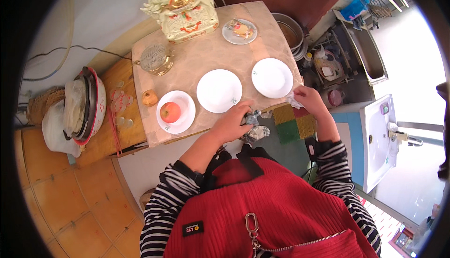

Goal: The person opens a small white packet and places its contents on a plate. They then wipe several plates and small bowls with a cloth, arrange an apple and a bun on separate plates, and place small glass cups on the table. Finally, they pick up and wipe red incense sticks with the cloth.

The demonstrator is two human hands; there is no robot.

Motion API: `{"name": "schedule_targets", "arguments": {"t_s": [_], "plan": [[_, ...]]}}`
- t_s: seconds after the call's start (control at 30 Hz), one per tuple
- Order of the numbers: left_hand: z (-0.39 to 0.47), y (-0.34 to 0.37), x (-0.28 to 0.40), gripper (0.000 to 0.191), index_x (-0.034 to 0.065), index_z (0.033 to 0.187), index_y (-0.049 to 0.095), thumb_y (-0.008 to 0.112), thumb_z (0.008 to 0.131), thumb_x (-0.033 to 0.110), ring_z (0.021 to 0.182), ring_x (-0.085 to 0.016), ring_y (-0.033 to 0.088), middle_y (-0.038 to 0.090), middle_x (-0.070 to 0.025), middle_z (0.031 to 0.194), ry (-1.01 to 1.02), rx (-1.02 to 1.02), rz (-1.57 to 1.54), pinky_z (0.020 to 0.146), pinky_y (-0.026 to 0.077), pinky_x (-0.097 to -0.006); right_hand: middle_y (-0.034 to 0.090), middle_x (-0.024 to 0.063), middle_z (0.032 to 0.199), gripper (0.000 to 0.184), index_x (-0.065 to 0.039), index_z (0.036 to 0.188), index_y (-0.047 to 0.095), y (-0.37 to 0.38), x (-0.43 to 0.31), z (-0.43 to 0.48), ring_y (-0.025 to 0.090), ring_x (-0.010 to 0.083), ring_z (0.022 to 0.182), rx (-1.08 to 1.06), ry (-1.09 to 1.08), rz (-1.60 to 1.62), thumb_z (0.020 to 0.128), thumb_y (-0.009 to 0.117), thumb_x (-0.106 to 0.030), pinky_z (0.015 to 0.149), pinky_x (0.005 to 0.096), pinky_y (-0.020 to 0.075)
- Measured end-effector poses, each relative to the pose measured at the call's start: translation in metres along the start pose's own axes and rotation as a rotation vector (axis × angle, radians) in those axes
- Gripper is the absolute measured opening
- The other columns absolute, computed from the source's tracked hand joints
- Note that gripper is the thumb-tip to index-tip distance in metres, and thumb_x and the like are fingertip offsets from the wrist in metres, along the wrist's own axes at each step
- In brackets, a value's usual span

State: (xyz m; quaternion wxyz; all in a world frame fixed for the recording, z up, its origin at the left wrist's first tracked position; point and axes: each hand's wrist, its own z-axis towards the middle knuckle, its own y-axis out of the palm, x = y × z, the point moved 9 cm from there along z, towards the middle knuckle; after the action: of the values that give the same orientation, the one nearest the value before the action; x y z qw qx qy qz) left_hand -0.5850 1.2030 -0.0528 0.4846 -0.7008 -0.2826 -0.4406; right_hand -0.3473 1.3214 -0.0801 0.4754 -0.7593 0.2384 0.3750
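Observation:
My left hand (235, 120) holds a bunched checked cloth (253, 119) at the front edge of the table (190, 59). At the table's right front corner, my right hand (311, 99) pinches a white tissue or cloth (294, 100). Near my left hand lies a white plate (219, 91); another white plate (272, 78) is beside my right hand. A third white plate (186, 117), to the left, bears a red apple (170, 112). Beside it sits a small brownish-yellow round fruit (149, 98).
A large ornate figurine (190, 22) stands at the back, with a glass vessel (156, 59) to its left. A small plate (228, 40) holds packaged food. Left are stacked basins (102, 99) and small glasses (121, 122); right, a white washbasin (378, 152).

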Motion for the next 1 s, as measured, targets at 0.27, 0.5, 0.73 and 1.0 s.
{"name": "schedule_targets", "arguments": {"t_s": [0.27, 0.5, 0.73, 1.0], "plan": [[-0.130, -0.095, -0.007, 0.048, 0.0034, 0.124, 0.046, 0.063, 0.079, 0.003, 0.105, -0.018, 0.059, 0.059, -0.0073, 0.112, -0.105, 0.370, -0.687, 0.095, 0.044, -0.0310, 0.063, 0.0006, 0.085, 0.017, -0.002, 0.101, 0.063, 0.073, -0.045, -0.021, 0.059, 0.0085, 0.074, -0.107, 0.099, 0.555, 0.087, 0.056, -0.009, 0.064, 0.0220, 0.0464], [-0.228, -0.107, -0.040, 0.034, 0.0046, 0.115, 0.050, 0.061, 0.085, 0.016, 0.089, -0.017, 0.061, 0.060, -0.0060, 0.098, -0.181, 0.686, -1.005, 0.085, 0.048, -0.0304, 0.064, 0.0047, 0.092, 0.017, -0.001, 0.097, 0.066, 0.177, -0.203, -0.018, 0.060, 0.0135, 0.083, -0.414, -0.333, 0.233, 0.082, 0.063, -0.010, 0.076, 0.0261, 0.0474], [-0.279, -0.127, -0.053, 0.027, 0.0036, 0.107, 0.061, 0.067, 0.085, 0.018, 0.089, -0.012, 0.059, 0.062, -0.0018, 0.098, -0.247, 1.006, -0.599, 0.080, 0.046, -0.0249, 0.063, 0.0048, 0.089, 0.021, -0.002, 0.098, 0.065, 0.317, -0.313, -0.063, 0.062, 0.0132, 0.084, -0.735, -0.412, 0.255, 0.081, 0.066, -0.014, 0.077, 0.0274, 0.0499], [-0.340, -0.124, -0.090, 0.025, 0.0025, 0.108, 0.059, 0.063, 0.084, 0.004, 0.072, -0.010, 0.058, 0.063, -0.0035, 0.089, -0.384, 1.127, -0.799, 0.065, 0.048, -0.0251, 0.058, 0.0113, 0.114, 0.053, -0.010, 0.121, 0.056, 0.360, -0.348, 0.019, 0.057, 0.0247, 0.106, -0.227, -0.740, -0.278, 0.074, 0.074, -0.026, 0.090, 0.0378, 0.0468]]}}
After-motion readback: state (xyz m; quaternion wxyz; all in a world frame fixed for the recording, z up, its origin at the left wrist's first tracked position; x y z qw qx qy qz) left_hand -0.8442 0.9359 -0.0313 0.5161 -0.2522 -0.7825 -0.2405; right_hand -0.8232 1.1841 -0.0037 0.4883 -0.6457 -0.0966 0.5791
